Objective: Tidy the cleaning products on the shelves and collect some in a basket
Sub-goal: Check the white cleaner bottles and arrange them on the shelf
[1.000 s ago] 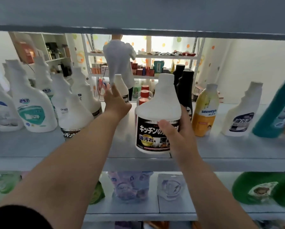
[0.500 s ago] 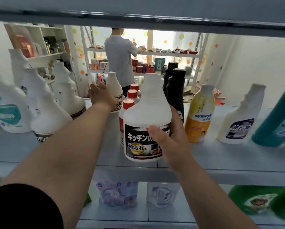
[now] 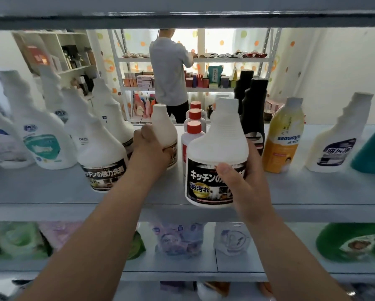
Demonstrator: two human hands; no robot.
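White plastic in the right fingers: the right hand (image 3: pixel 245 187) grips the front bottle (image 3: pixel 217 144), with the thumb (image 3: pixel 225 170) across its black label. The other fingers wrap its right side and are mostly hidden.
Front bottle: white, upright and capped, with Japanese lettering on the label. Its base is level with the front edge of the grey shelf (image 3: pixel 52 192); I cannot tell whether it rests there or is lifted.
Left fingers: the left hand (image 3: pixel 149 146) reaches past the front bottle's left side. Its fingers (image 3: pixel 146 132) curl round the rear bottle (image 3: pixel 163 124).
Rear bottle: white, same shape, upright, behind and left of the front bottle.
Red-capped bottles (image 3: pixel 194 127): three in a file, just behind the front bottle's left shoulder.
Black bottles (image 3: pixel 255 109): two, behind the front bottle on its right.
Yellow bottle (image 3: pixel 282 137): right of the front bottle, marked "seaways".
Blue-labelled white bottle (image 3: pixel 334 148): further right of the front bottle.
Teal bottle (image 3: pixel 371 153): furthest right of the front bottle, cut off by the frame edge.
Matching black-labelled bottle (image 3: pixel 102 157): left of the front bottle, beyond the left forearm.
White spray-type bottles (image 3: pixel 41 137): a cluster further left of the front bottle.
Pouches (image 3: pixel 178 237): on the shelf below the front bottle.
Green bottle (image 3: pixel 347 242): below and right of the front bottle.
Person (image 3: pixel 171 72): far behind the front bottle, at another rack.
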